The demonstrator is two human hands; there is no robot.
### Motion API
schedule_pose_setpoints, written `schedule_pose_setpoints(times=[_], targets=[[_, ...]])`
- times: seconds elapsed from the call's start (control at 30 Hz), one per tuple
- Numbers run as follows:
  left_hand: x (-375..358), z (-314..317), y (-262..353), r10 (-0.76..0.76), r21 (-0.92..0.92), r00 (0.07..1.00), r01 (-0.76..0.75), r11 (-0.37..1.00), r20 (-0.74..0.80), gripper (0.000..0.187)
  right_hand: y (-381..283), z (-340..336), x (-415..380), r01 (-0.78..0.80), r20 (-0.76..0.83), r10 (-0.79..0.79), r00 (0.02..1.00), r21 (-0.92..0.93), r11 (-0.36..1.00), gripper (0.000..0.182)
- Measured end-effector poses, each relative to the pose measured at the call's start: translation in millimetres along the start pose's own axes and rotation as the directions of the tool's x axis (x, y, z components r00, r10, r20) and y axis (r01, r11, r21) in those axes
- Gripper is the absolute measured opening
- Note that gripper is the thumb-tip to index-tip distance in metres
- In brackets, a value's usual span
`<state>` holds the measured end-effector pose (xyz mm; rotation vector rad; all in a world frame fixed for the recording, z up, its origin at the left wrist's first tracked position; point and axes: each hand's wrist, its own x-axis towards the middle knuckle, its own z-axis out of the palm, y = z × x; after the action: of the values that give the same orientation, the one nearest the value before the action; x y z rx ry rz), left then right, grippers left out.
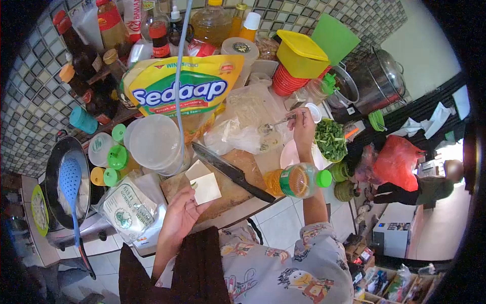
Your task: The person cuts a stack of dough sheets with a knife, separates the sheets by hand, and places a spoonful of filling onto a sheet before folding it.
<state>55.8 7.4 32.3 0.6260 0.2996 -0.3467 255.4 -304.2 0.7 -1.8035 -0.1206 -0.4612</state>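
My left hand (183,212) pinches a square, pale dumpling wrapper (206,188) above the wooden cutting board (230,195). It looks like two overlapping sheets, with a small green bit near my thumb. Up and to the right, my right hand (302,124) is closed on the handle of a spoon (279,121). The spoon's head reaches over a clear plastic container (248,109) holding a pale mixture. A black knife (230,171) lies across the board. Left of the board rests a printed plastic packet of wrappers (129,207).
A wok (59,200) with a blue slotted spatula (71,175) stands on the left. An oil bottle (299,180) with a green cap lies beneath my right forearm. Chopped greens (330,141) fill a bowl at right. A person (435,187) is in the background.
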Motion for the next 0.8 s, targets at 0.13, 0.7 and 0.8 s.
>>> schedule_pose_setpoints(times=[0.13,0.7,0.8], targets=[[1,-3,-2,-0.013,-0.010,1.000,0.012,1.000,-0.027,0.033,0,2,0,-0.055,0.043,0.054,0.998,0.022,0.998,0.018],[0,-1,-1,-0.003,-0.004,1.000,0.003,1.000,-0.020,0.034,-1,0,9,-0.286,-0.030,0.285,0.958,-0.025,0.958,0.016],[-1,-2,0,-0.001,-0.004,1.000,0.001,1.000,-0.013,0.035,4,-9,8,-0.303,-0.022,0.307,0.952,0.103,0.947,0.016]])
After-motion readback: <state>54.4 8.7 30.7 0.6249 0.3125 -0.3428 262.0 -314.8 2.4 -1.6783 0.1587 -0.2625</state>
